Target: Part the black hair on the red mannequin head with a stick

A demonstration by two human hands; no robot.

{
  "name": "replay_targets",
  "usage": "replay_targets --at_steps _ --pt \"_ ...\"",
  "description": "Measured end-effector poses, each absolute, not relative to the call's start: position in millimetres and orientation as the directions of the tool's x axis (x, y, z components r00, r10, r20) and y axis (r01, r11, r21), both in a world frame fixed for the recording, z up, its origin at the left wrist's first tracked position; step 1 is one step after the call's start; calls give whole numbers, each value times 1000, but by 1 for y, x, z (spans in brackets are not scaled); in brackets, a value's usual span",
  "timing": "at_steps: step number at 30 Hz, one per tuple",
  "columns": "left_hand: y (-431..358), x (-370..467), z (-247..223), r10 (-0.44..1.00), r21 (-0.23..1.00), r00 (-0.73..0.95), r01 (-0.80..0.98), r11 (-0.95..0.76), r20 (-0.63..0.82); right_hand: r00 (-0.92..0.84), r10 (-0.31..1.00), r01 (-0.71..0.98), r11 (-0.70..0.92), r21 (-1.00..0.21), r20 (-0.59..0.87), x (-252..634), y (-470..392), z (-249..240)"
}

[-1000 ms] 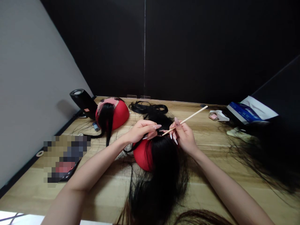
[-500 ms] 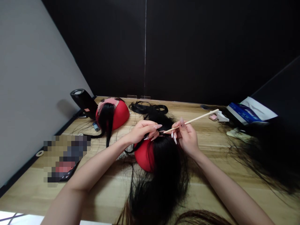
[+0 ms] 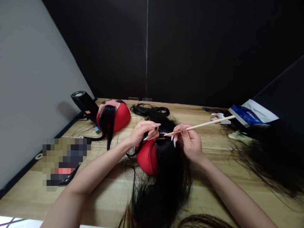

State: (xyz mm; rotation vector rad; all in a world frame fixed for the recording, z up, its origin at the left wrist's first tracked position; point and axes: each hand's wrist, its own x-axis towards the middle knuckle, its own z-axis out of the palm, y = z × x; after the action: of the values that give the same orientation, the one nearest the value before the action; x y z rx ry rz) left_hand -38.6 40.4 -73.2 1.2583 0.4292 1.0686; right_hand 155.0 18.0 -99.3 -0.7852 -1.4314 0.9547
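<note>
A red dome-shaped form (image 3: pixel 146 158) stands mid-table, partly covered by long black hair (image 3: pixel 169 167) that hangs toward the front edge. My right hand (image 3: pixel 188 141) pinches a thin pale stick (image 3: pixel 209 122); its tip rests at the top of the hair and its other end points up to the right. My left hand (image 3: pixel 146 132) is closed on a few black strands beside that tip, thumb and fingers pressed together. The exact contact between the stick tip and the hair is too small to make out.
Back left, a second red form (image 3: pixel 123 115) with black hair stands beside a black cylindrical speaker (image 3: pixel 84 103). A coil of black hair (image 3: pixel 142 110) lies behind. At right are a blue and white packet (image 3: pixel 249 115) and loose black hair (image 3: pixel 273 158). A pixelated device lies front left.
The stick has tilted flatter, its far end reaching farther right. My left hand has turned slightly, and dark strands now show at its fingertips.
</note>
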Motion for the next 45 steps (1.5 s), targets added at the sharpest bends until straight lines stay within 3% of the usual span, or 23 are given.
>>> replay_targets --at_steps 8,26,36,45 --pt "41 -38 -75 819 900 493 -430 -66 295 -152 827 59 554 -830 542 155 14 -99" --pt "40 -38 -73 833 902 483 -430 -42 269 -199 825 9 541 -841 529 156 19 -98" --pt "40 -40 -75 821 933 508 -350 -80 261 -137 961 -319 186 -929 240 153 27 -99" --pt "42 -42 -77 802 958 540 -251 -137 256 -40 998 -380 28 -924 47 148 30 -97"
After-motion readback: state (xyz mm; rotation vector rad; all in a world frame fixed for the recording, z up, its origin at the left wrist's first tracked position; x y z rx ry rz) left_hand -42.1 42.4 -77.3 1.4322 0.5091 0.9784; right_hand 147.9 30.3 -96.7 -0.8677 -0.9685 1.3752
